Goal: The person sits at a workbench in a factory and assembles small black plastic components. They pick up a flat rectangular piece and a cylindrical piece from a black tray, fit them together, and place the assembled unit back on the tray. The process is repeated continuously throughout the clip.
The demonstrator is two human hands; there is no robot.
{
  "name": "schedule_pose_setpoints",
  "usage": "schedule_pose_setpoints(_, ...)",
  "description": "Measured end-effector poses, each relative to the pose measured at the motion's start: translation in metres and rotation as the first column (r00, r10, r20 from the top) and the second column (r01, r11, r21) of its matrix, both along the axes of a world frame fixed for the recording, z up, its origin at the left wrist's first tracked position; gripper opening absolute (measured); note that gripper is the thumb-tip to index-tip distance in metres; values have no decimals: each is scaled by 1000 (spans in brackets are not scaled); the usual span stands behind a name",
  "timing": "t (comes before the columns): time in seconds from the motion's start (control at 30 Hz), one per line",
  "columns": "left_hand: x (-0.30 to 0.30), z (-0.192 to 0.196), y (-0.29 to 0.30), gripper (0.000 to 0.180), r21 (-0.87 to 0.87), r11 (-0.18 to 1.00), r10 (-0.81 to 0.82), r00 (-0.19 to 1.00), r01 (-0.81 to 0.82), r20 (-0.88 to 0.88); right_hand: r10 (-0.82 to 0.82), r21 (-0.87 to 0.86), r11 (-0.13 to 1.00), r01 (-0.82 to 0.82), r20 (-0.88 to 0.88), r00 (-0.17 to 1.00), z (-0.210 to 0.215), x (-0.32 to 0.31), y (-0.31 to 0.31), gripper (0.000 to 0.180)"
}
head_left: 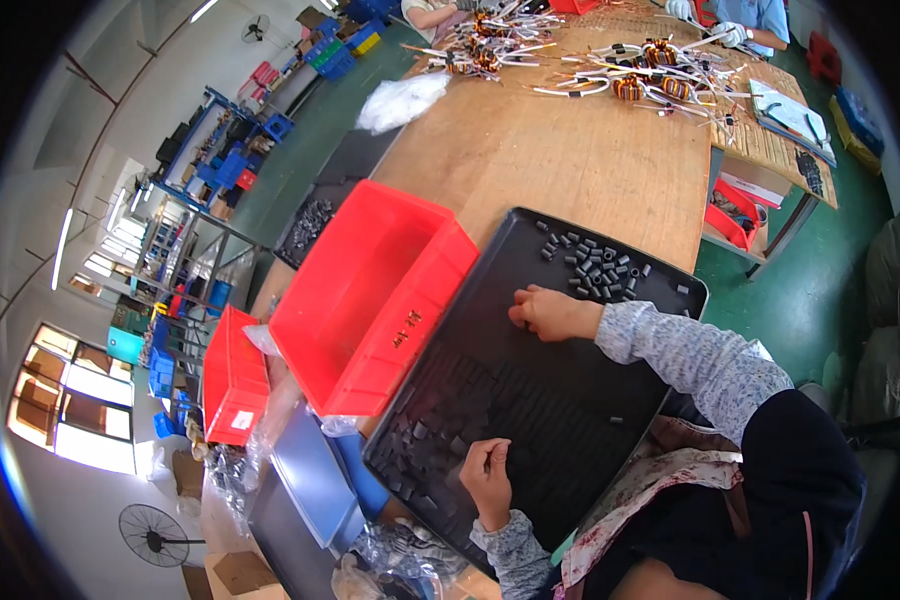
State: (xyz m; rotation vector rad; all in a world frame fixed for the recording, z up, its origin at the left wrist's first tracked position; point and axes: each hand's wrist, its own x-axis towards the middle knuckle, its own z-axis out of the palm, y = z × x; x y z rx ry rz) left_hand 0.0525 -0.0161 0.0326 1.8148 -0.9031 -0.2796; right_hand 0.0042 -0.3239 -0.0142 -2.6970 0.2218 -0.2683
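A large black tray (495, 285) lies in front of me on the wooden table. Over its middle is my right hand (552, 313), fingers curled together; whatever they may hold is hidden. Just beyond that hand, a loose cluster of small dark grey cylinders (598, 268) fills the tray's far end. My left hand (487, 482) is above the tray's near left part, thumb and fingers pinched together, and I cannot make out anything between them. Many dark small pieces (420, 445) lie beside it, some in close rows across the tray floor.
An open red bin (330, 300) stands against the tray's left side, with a second red bin (235, 380) beyond it. Blue panels (315, 475) and plastic bags lie near left. Wired copper coils (660, 75) cover the table's far end, where two people work.
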Motion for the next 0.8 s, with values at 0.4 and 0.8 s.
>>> schedule_pose_setpoints(0.4,-29,-11,-8,17,-193,955,-296,728,224,-619,-105,453,891,35,131,986,32,-89,90,14)
schedule_pose_setpoints(0.8,-32,-19,-7,17,-136,960,-273,716,244,-643,-112,988,32,-151,154,982,43,-99,144,14)
